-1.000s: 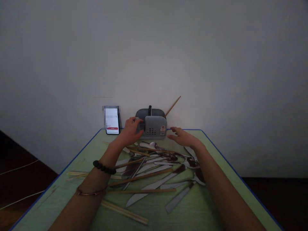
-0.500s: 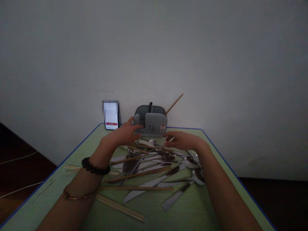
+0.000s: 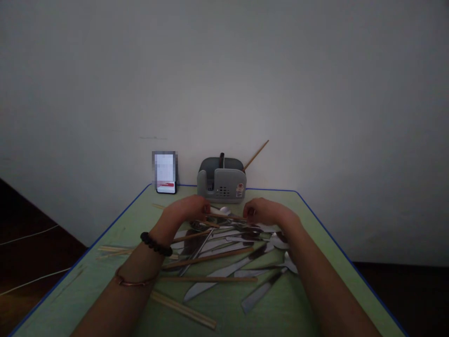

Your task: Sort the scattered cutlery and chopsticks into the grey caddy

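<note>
A grey cutlery holder (image 3: pixel 221 185) stands at the far edge of the green table (image 3: pixel 224 309), with one wooden chopstick (image 3: pixel 256 155) leaning out of it. A heap of knives, spoons and chopsticks (image 3: pixel 224 248) lies in front of it. My left hand (image 3: pixel 187 211) rests on the far end of the heap, its fingers curled down onto the utensils. My right hand (image 3: pixel 264 213) is beside it, also curled, its fingertips pinching at a thin wooden stick. What each hand holds is not clear in the dim light.
A phone (image 3: pixel 164 172) with a lit screen leans against the wall left of the holder. Loose pale chopsticks (image 3: pixel 182 311) lie near the front left of the table. Cables (image 3: pixel 31 281) run over the dark floor at the left.
My left hand has come off the side of the cutlery holder and dropped onto the heap. My right hand has pulled back and curled onto the utensils beside it.
</note>
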Tool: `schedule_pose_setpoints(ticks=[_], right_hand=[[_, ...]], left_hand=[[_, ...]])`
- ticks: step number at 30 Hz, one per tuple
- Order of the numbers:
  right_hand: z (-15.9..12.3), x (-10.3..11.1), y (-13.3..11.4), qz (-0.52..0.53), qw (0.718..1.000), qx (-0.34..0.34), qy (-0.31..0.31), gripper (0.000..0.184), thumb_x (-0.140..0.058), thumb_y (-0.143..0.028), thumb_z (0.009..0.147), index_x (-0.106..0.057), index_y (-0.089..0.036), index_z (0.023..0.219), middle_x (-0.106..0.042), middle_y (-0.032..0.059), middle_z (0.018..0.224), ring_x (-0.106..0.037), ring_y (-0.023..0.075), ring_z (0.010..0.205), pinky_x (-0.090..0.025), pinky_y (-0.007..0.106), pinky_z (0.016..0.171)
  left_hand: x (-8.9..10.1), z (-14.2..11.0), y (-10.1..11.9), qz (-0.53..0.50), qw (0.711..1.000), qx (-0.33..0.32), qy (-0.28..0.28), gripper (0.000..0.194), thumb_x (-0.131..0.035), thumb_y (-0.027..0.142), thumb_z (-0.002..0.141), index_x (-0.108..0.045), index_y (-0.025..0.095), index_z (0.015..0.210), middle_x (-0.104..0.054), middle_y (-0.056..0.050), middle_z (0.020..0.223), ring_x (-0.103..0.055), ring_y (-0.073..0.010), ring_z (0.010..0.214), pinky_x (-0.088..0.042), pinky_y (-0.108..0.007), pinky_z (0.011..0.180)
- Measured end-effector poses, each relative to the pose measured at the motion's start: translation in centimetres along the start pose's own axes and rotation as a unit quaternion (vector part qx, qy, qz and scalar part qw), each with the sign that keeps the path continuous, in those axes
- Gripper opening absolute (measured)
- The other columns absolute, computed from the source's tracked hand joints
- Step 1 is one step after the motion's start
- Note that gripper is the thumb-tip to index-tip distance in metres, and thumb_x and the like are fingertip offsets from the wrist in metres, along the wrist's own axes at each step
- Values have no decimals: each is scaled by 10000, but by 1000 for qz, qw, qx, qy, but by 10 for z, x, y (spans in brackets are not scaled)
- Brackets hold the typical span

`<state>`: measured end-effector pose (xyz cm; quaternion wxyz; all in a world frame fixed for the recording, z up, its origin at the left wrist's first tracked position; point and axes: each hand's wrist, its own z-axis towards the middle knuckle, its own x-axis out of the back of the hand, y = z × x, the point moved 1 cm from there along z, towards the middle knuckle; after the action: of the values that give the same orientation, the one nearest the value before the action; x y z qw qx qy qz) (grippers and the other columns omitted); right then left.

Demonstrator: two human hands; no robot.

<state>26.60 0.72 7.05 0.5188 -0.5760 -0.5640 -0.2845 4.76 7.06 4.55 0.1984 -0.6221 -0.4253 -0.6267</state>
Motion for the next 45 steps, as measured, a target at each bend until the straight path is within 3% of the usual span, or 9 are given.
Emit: schedule_pose_setpoints(ticks=[6, 15, 19, 24, 28, 33, 38, 41, 45], right_hand=[[-14, 20, 9, 106, 993, 22, 36, 208, -504, -150, 780, -656, -130, 921, -678, 43, 782, -602, 127, 661, -442, 211, 598], [-21, 22, -12, 36, 996, 78, 23, 284, -460, -327, 851, -690, -167, 896, -636, 31, 706, -525, 140, 629, -386, 235, 578], [-27, 27, -7, 62, 994, 84, 17, 301, -440, -326, 856, -693, -175, 921, -638, 25, 754, -517, 136, 661, -394, 235, 611], [-40, 35, -3, 85, 992, 91, 12, 339, -401, -326, 869, -693, -170, 942, -613, 24, 745, -487, 128, 644, -396, 236, 608], [-47, 40, 4, 113, 988, 100, 21, 351, -394, -353, 872, -690, -185, 961, -608, 21, 750, -487, 127, 647, -396, 232, 594], [-48, 45, 13, 63, 994, 53, 71, 334, -455, -390, 852, -701, -180, 930, -632, 36, 736, -507, 142, 642, -384, 242, 581], [-53, 47, 1, 15, 997, 30, 75, 348, -455, -426, 864, -710, -198, 930, -659, 45, 738, -516, 145, 612, -357, 244, 545], [-55, 48, -6, 18, 997, 43, 64, 339, -459, -436, 864, -698, -206, 935, -648, 29, 717, -516, 143, 615, -348, 242, 546], [-55, 48, 1, 55, 997, 12, 60, 234, -528, -361, 826, -643, -167, 891, -640, 30, 708, -531, 136, 621, -355, 232, 551]], left_hand=[[2, 4, -2, -32, 999, -35, -19, 188, -557, 118, 718, -698, 198, 814, -728, -48, 847, -646, -187, 779, -440, -236, 669], [21, -6, 12, -93, 988, -120, -1, 166, -539, 246, 821, -668, 183, 903, -691, -18, 850, -606, -143, 758, -413, -197, 641], [28, -11, 10, -111, 988, -106, -9, 257, -488, 352, 852, -670, 172, 880, -667, -10, 750, -572, -129, 662, -388, -197, 573], [36, -18, 8, -155, 979, -121, -48, 244, -487, 311, 832, -676, 171, 896, -679, -15, 761, -572, -126, 653, -414, -201, 592], [47, -25, 3, -160, 980, -110, -29, 261, -488, 328, 822, -686, 169, 881, -679, -25, 773, -585, -139, 682, -430, -209, 620], [55, -33, 6, -71, 994, -79, 12, 336, -438, 391, 854, -677, 156, 846, -644, -26, 714, -545, -139, 631, -374, -214, 561], [56, -35, 34, -46, 991, -114, 60, 337, -431, 405, 871, -680, 182, 912, -642, -6, 712, -529, -125, 614, -361, -208, 564], [55, -35, 43, -63, 988, -131, 47, 312, -447, 388, 867, -685, 194, 924, -657, 0, 734, -538, -115, 616, -365, -193, 557], [52, -34, 30, -114, 987, -116, -10, 295, -464, 368, 847, -680, 173, 894, -667, -6, 713, -569, -117, 598, -403, -184, 549]])
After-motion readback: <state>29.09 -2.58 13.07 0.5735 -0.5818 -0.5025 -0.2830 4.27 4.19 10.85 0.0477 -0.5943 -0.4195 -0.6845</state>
